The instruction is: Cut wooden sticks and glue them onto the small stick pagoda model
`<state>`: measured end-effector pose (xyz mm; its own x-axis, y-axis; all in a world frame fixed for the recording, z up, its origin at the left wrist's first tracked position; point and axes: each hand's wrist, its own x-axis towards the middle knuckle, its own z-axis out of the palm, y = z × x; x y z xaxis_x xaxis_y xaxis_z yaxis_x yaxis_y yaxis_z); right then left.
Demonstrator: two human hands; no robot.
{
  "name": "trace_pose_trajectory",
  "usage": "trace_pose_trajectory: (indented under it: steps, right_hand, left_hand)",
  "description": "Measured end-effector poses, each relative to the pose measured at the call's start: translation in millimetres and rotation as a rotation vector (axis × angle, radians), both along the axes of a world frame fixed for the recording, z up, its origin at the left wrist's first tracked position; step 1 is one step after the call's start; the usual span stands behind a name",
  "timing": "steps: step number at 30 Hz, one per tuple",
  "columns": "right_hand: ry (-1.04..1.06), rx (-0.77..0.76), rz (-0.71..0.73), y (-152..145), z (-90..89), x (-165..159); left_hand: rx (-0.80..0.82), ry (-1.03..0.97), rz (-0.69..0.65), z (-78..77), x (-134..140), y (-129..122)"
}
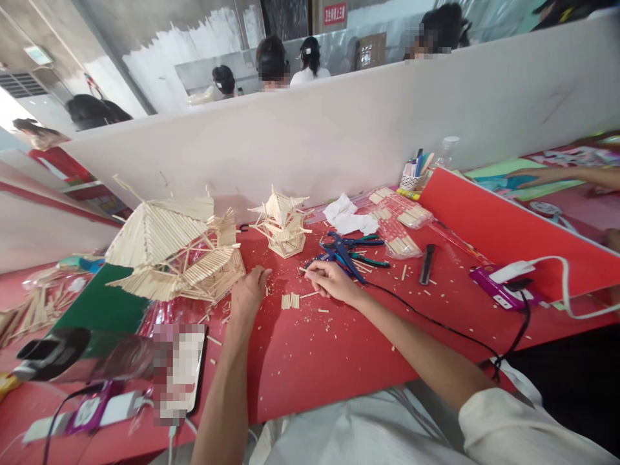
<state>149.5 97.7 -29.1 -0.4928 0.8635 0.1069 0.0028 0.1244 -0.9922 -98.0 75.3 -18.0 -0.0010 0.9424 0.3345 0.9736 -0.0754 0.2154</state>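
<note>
My right hand (334, 281) pinches a short wooden stick (303, 270) between thumb and fingertips, just above the red table. My left hand (248, 292) is closed with curled fingers beside a large pagoda-like model of wooden sticks (194, 248); what it grips, if anything, is hidden. Between and below the hands lies a small row of cut stick pieces (290, 301), with a thin stick (309, 295) next to it. A smaller stick pagoda (282, 223) stands behind. Right behind my right hand lies a blue corded tool, apparently a glue gun (345, 253).
Green-handled pliers (372, 261), a dark utility knife (427, 265) and bagged sticks (397, 236) lie right. A purple power strip (504, 287) stands by a red board (513, 239). A phone (196, 368) and bottle (97, 354) lie left. A white partition (290, 142) borders the back.
</note>
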Motion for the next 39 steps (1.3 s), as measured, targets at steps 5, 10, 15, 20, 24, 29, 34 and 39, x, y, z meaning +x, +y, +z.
trace_pose_trajectory:
  steps: [5, 10, 15, 20, 24, 29, 34, 39]
  right_hand:
    - [-0.344, 0.398, -0.063, -4.3, -0.1, 1.5]
    - [-0.409, 0.534, -0.054, -2.7, -7.0, 0.4]
    - [-0.359, 0.597, -0.006, -1.9, -8.9, -1.1]
    - [-0.288, 0.627, -0.045, -3.9, -6.1, -1.5]
    - [-0.271, 0.618, -0.077, -4.7, -3.1, -1.0]
    - [-0.257, 0.604, -0.109, -6.1, -0.9, -2.0]
    - [-0.270, 0.591, -0.117, -7.2, -3.9, -4.2]
    - [-0.275, 0.604, -0.117, -6.4, -6.2, -4.1]
  left_hand:
    - [-0.062, -0.055, -0.171, 12.0, 7.4, -8.5]
    - [0.011, -0.151, -0.541, 12.9, 13.2, -13.4]
    - [0.081, -0.186, -0.696, 4.3, 22.7, -10.2]
    - [0.146, -0.158, -0.654, 2.7, 23.6, -8.5]
    - [0.169, -0.152, -0.627, 2.8, 21.4, -8.5]
    - [0.120, -0.104, -0.614, 2.6, 22.9, -10.0]
    - [-0.016, -0.117, -0.658, 7.9, 23.5, -12.7]
    - [-0.150, -0.042, -0.529, 13.4, 8.8, -12.5]
